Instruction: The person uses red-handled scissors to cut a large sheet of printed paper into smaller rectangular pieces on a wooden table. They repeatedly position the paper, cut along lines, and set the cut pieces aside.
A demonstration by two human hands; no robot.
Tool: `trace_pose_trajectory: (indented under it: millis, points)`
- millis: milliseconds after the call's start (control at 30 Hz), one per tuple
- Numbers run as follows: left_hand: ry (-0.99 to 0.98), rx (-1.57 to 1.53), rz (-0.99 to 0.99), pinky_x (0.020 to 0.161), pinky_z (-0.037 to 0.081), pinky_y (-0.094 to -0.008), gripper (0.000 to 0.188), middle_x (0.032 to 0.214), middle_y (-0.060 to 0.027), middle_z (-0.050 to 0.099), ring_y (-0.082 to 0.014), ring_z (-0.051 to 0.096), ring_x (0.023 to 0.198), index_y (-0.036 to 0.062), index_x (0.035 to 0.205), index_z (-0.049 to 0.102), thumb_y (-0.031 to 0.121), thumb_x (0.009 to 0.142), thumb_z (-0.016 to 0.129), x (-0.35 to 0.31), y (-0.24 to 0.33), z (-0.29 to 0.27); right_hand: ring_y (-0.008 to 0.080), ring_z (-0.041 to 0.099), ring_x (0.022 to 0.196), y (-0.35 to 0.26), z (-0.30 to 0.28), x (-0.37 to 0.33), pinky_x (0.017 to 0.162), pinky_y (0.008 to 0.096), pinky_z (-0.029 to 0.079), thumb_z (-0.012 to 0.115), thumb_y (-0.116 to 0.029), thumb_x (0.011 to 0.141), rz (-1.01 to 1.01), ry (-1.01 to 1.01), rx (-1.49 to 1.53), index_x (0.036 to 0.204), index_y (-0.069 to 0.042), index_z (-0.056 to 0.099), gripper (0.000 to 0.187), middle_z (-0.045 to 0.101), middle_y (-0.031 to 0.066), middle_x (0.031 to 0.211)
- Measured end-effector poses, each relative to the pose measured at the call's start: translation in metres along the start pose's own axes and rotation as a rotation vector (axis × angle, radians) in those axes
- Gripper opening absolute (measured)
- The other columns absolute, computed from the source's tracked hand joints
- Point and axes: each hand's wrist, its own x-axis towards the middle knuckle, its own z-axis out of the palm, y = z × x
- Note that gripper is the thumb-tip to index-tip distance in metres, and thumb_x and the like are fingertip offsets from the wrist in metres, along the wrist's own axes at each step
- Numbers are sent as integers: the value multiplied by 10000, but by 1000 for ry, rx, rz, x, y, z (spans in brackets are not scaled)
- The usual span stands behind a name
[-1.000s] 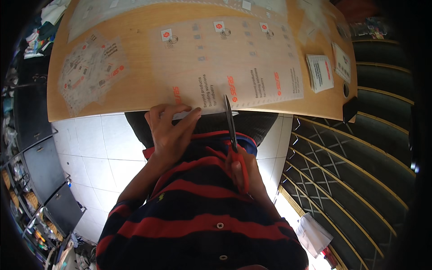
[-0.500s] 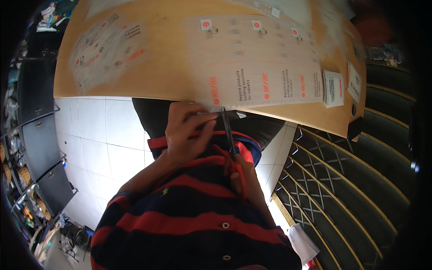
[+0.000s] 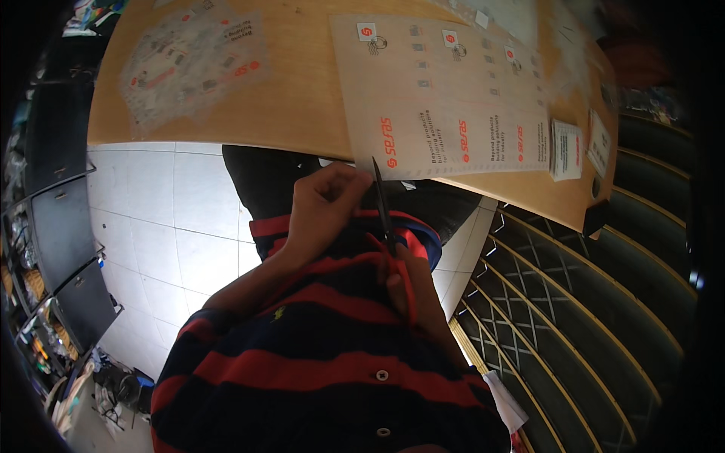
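A translucent printed sheet (image 3: 370, 90) with red and black print lies on the table, its near edge reaching over the table's front edge. At that sheet's near left corner my left hand (image 3: 325, 204) is closed, thumb and fingertips pinched together on the corner. My right hand (image 3: 404, 283) grips red-handled scissors (image 3: 383, 200) in front of my body. Their dark blades point away from me and look nearly together, with the tips at the sheet's near left edge. Part of the scissor handles is hidden by my fingers.
The wooden table (image 3: 302, 90) carries a pile of cut translucent pieces (image 3: 189, 68) at the left. A stack of cards (image 3: 566, 151) and another stack (image 3: 598, 143) sit at its right end. Dark drawers (image 3: 72, 226) stand left, and a folding metal gate (image 3: 544, 302) runs along the right.
The sheet's left edge now shows farther right, and its corner lies beside the scissor blades. My left fingers have drawn together into a pinch there. The scissors stay in my right hand.
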Motion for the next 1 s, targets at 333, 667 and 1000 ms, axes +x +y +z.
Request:
trace_pose_trajectory:
  millis: [333, 667, 1000]
  points:
    - [20, 2, 12, 432, 319, -194, 139, 587, 13, 569, -20, 470, 479, 22, 878, 664, 145, 942, 674, -6, -12, -4, 423, 625, 803, -14, 7, -1, 661, 450, 447, 780, -150, 751, 177, -36, -99, 1058, -16, 528, 419, 611, 198, 833]
    - [66, -85, -7, 476, 358, -188, 159, 614, 28, 592, -7, 501, 532, 37, 861, 682, 180, 923, 710, -17, -20, -3, 409, 623, 939, -25, 14, -5, 749, 461, 469, 791, -186, 746, 298, -58, -153, 1154, -8, 523, 520, 623, 204, 935]
    - [51, -29, 30, 502, 391, -206, 96, 669, 5, 604, -33, 525, 561, 49, 867, 657, 117, 934, 669, -16, -25, -13, 423, 633, 916, -19, 12, -8, 738, 485, 464, 816, -238, 731, 200, -42, -116, 1197, -29, 532, 585, 636, 208, 902]
